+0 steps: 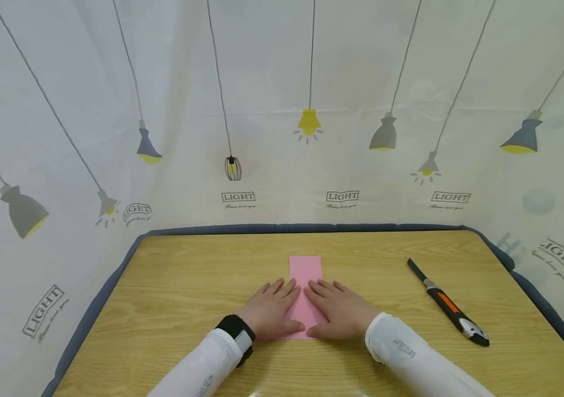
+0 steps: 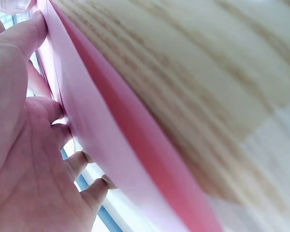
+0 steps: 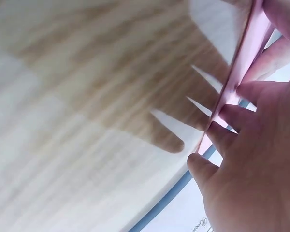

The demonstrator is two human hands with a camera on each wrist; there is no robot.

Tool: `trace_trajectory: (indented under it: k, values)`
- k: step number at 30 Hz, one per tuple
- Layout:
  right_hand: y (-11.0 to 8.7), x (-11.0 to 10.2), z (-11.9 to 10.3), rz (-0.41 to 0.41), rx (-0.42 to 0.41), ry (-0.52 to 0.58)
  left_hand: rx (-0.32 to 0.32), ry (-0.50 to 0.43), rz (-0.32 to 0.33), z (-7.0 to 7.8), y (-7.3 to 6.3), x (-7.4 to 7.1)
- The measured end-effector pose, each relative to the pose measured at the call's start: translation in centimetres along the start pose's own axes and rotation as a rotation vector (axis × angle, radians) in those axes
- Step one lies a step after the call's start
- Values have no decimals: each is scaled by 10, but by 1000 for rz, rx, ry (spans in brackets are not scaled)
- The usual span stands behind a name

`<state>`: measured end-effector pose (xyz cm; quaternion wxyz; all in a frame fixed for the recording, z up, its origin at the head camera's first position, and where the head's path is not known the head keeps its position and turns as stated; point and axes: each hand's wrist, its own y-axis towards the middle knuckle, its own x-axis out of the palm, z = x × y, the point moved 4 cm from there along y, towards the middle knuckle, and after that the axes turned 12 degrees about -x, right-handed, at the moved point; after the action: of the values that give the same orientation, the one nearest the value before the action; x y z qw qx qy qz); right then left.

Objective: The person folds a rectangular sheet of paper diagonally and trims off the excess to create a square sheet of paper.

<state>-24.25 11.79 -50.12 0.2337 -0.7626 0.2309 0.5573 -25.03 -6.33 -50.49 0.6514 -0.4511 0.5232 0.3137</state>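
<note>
A pink sheet of paper (image 1: 306, 267) lies on the table, long side pointing away from me. My left hand (image 1: 272, 309) rests on its left part, palm down with fingers extended and spread. On the right part lies my right hand (image 1: 341, 309), also flat, both thumbs close together near the sheet's front edge. In the left wrist view the paper (image 2: 96, 116) shows two layers, with a gap between them along the side. The right wrist view has the fingertips along the paper's edge (image 3: 253, 43). Neither hand grips anything.
To the right, a utility knife (image 1: 448, 309) with a black blade and black-and-orange handle lies on the wooden table (image 1: 187, 275), blade pointing away. A dark blue padded edge (image 1: 272, 227) borders the table, and a white curtain printed with lamps (image 1: 272, 66) hangs behind it.
</note>
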Motion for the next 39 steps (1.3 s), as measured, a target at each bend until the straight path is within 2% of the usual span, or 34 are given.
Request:
trace_trajectory:
  k: [8,14,23,30,39]
  values:
    - [1,3,2,10,-3,-1,63,-66,34,-9,-5,2]
    - [2,5,5,24,-5,-8,53,-83,27,-22,-15,3]
    - [-1,6,8,15,-6,-7,54,-107,18,-25,-24,0]
    - [-14,2,18,-4,35,-2,43,-82,12,-25,-24,0]
    - [-43,0,34,5,60,18,38,-83,3,-26,-22,4]
